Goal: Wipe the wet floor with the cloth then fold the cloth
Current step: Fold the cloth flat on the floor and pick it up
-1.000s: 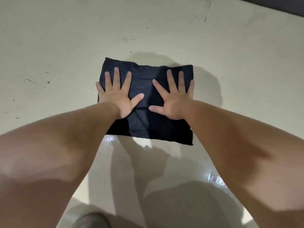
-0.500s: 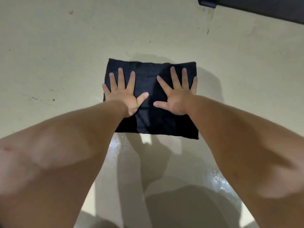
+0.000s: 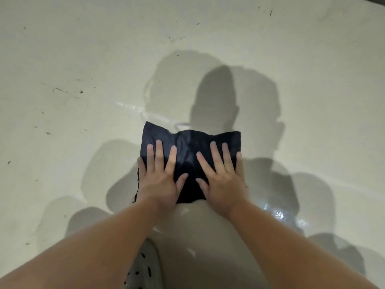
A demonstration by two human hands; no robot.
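One cloth, dark navy, lies on the pale floor just ahead of the person. Its far edge is rumpled, with the middle dipped and both corners raised. Two hands press flat on it, fingers spread, gripping nothing: the left hand on its left part, the right hand on its right part. Wet sheen glints beside the right wrist and past the far edge. One perforated shoe shows between the forearms.
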